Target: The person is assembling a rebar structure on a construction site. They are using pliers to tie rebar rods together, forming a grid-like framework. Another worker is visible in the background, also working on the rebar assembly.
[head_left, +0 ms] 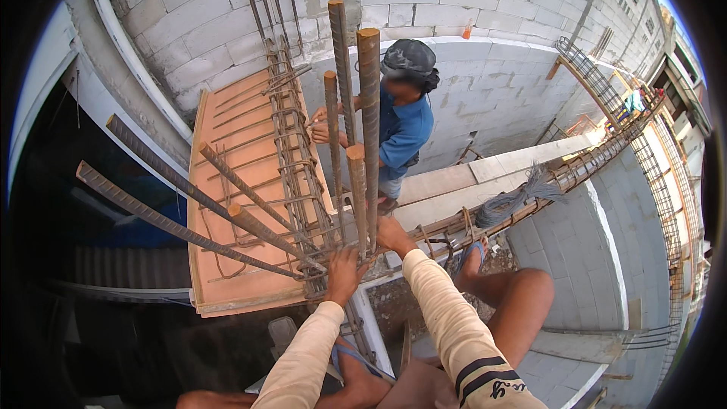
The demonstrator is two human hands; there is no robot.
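Both my hands work at the crowded foot of several upright ribbed steel rebars (pixel 369 129). My left hand (pixel 344 276) is low on the left of the bars, its fingers bent in among the steel. Just right of the tallest bar, my right hand (pixel 392 234) is closed, with its fingertips partly hidden by the steel. I cannot make out what either hand holds. More thick rebars (pixel 189 221) slant out toward the left from the same joint. Behind them a tied rebar cage (pixel 291 144) runs away over an orange-brown formwork panel (pixel 227 132).
A co-worker in a blue shirt (pixel 409 129) stands beyond the bars, hands at the cage. A coil of grey tie wire (pixel 515 201) lies on a rebar beam (pixel 587 168) going right. Block walls (pixel 485 11) surround the site. Dark open space drops away at left. My sandalled foot (pixel 471 259) is near the beam.
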